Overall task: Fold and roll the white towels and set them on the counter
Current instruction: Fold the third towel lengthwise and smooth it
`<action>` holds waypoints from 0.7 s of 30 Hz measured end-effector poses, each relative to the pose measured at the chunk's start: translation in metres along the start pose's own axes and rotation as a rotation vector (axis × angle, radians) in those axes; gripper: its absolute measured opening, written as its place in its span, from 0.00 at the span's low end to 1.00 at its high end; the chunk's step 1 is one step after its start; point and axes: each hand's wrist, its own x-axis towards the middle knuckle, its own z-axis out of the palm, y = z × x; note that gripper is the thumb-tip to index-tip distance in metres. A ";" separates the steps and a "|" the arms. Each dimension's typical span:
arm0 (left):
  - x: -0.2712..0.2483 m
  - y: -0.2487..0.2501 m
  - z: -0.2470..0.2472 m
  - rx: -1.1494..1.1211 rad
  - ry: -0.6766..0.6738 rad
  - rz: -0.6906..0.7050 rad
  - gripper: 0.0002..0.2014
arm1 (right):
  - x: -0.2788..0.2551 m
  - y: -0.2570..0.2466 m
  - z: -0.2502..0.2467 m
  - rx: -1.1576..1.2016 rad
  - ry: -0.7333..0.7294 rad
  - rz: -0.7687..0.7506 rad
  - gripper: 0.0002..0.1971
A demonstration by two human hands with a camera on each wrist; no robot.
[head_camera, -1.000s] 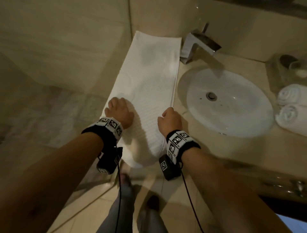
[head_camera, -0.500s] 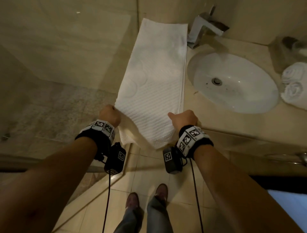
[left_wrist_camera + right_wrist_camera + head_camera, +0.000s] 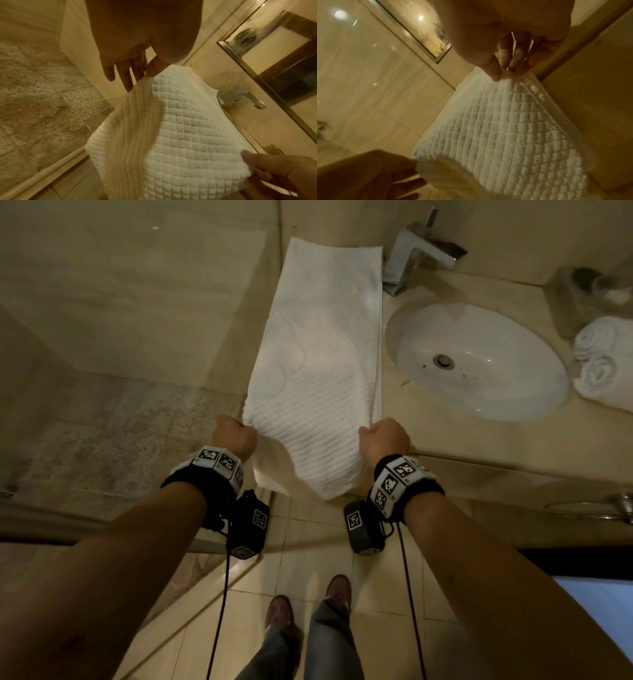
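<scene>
The white towel (image 3: 318,378) was laid lengthwise along the counter's (image 3: 479,440) left end, its near end hanging over the front edge. Its side edges were pinched between thumb and fingers by the left hand (image 3: 234,436) and the right hand (image 3: 385,438).

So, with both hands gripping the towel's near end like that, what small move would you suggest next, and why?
Probably turn the near end over to start the roll: the left hand and right hand pinch the folded towel, whose near end overhangs the counter.
</scene>
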 end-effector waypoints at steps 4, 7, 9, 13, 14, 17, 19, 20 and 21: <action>0.003 0.002 0.000 0.005 -0.038 -0.009 0.23 | -0.011 0.001 0.003 0.056 0.064 -0.026 0.14; 0.007 0.002 0.000 0.059 -0.073 0.012 0.21 | -0.013 0.000 -0.004 0.064 0.065 -0.034 0.14; 0.007 0.004 -0.002 0.081 -0.105 0.011 0.12 | -0.013 -0.002 -0.009 0.078 0.041 -0.017 0.15; 0.006 0.009 -0.006 0.141 -0.131 0.024 0.12 | -0.010 -0.006 -0.011 0.076 0.032 0.024 0.16; 0.007 0.011 -0.007 0.145 -0.120 0.030 0.12 | -0.009 -0.007 -0.011 0.080 0.043 0.034 0.16; 0.008 0.015 -0.010 0.117 -0.105 0.039 0.12 | -0.008 -0.006 -0.010 0.072 0.066 0.046 0.15; 0.010 0.014 -0.011 0.076 -0.099 0.072 0.08 | -0.006 -0.005 -0.011 0.050 0.068 0.042 0.15; 0.011 0.012 -0.011 0.052 -0.090 0.074 0.08 | -0.004 -0.004 -0.011 0.042 0.063 0.037 0.15; 0.013 0.009 -0.011 0.029 -0.088 0.064 0.10 | -0.003 -0.003 -0.011 0.040 0.057 0.030 0.16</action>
